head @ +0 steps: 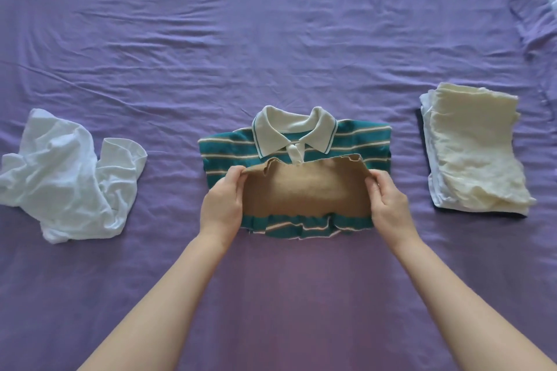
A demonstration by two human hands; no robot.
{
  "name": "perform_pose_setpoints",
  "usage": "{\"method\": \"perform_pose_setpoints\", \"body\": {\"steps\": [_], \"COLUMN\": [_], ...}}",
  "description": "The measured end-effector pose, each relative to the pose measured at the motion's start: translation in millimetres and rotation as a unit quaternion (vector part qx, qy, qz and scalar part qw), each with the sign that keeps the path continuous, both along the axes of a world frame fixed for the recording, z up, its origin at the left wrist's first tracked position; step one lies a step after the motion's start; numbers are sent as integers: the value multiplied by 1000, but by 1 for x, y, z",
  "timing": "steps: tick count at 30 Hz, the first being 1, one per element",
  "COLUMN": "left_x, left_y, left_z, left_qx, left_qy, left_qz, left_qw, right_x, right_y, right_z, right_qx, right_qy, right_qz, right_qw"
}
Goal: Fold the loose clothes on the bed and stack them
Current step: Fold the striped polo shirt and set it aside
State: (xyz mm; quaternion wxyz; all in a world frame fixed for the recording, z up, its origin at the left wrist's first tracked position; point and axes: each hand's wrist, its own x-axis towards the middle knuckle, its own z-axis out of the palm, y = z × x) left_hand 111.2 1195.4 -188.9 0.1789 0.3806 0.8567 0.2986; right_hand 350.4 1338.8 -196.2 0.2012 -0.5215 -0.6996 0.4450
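A: Teal stripes front and centre: the polo shirt (229, 144) lies on the purple bedsheet (271, 39), white collar (294, 126) at the far end, sides tucked in.

B: And the hem is coming up. The left hand (221, 205) pinches the left corner of the tan panel (304, 190), thumb on top and fingers curled under the edge. The right hand (388, 205) does the same on the right corner. Both grips are narrow and tight on the cloth.

A: So that raised edge hangs just short of the button placket (294, 153). I'd call it the last fold of this shirt, about halfway over.

B: Agreed. Look right: the folded stack (476, 153), cream piece on top, white beneath, something dark at the bottom edge. That part looks done.

A: Look left, though. The white garment (69, 178) sits crumpled, well apart from the shirt, untouched by either hand.

B: So by my reckoning: finish this fold, carry the polo to the stack, then fold the white one. Well past the middle, not yet home.
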Motion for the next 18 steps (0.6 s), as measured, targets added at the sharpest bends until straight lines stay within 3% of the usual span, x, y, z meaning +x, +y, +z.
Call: {"method": "perform_pose_setpoints", "body": {"steps": [8,18], "left_x": [-41,-67], "left_y": [52,115], "left_z": [0,-44], "left_qx": [-105,-150], "left_qy": [61,122], "left_qz": [61,10], "left_qw": [991,981], "right_x": [-28,-70], "right_y": [60,111], "right_z": [-5,-45], "right_qx": [61,67], "right_qy": [-112,-193], "right_qz": [0,35], "right_qw": [992,978]}}
